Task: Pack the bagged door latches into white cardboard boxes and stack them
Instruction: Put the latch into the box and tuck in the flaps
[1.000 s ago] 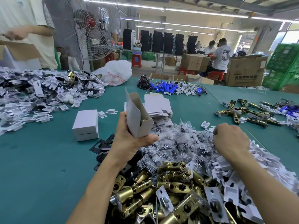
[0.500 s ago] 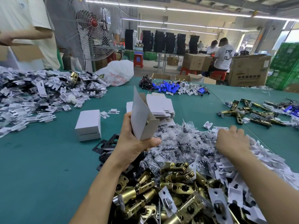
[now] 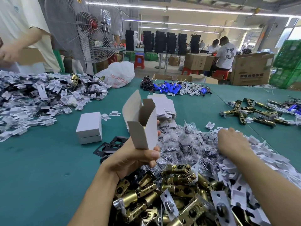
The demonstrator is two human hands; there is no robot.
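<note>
Box (image 3: 143, 133) in left hand (image 3: 130, 160), right hand (image 3: 231, 142) apart

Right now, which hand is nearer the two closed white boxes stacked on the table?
Left. The left hand, gripping an open box, is just right of the stack; the right hand is on the bag pile farther right.

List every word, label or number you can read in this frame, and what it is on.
Nothing reads clearly.
White plastic bag: red print, too blurred.
Large brown carton: row of dark characters, too blurred.
White T-shirt of a seated person: dark graphic, illegible.
White cardboard box in the left hand: no print visible.
</note>
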